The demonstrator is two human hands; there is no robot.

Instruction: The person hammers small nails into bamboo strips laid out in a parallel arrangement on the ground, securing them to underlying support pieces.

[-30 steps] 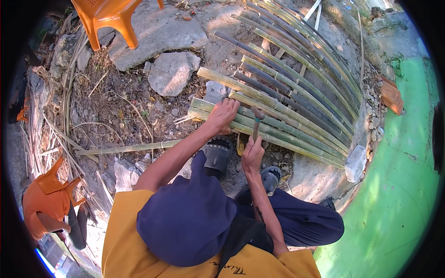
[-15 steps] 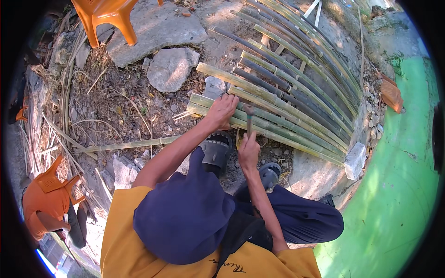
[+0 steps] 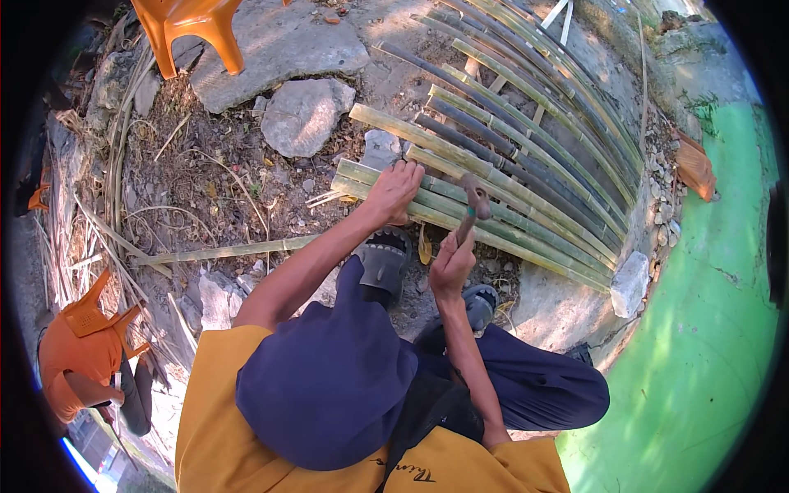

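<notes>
My left hand [image 3: 396, 191] presses on the left ends of the split bamboo slats [image 3: 493, 223] nearest me. Its fingers are curled together, and whatever is pinched in them is hidden. To its right, my right hand [image 3: 452, 261] is closed round the handle of a hammer [image 3: 475, 201]. The hammer's metal head is raised above the near slats, apart from my left hand. Green and dark slats lie side by side, fanning away, with light crosspieces [image 3: 496, 84] showing under the far ones.
Flat stones [image 3: 307, 117] and an orange plastic chair [image 3: 201, 33] stand beyond my left hand. A loose bamboo strip [image 3: 230, 252] lies at left. A person in orange [image 3: 82, 361] sits at far left. A white stone [image 3: 630, 285] sits at the slats' right end, beside green paving [image 3: 699, 329].
My right hand has tilted the hammer, lifting its head up and to the right, away from my left hand. My left hand stays nearly in place on the slats.
</notes>
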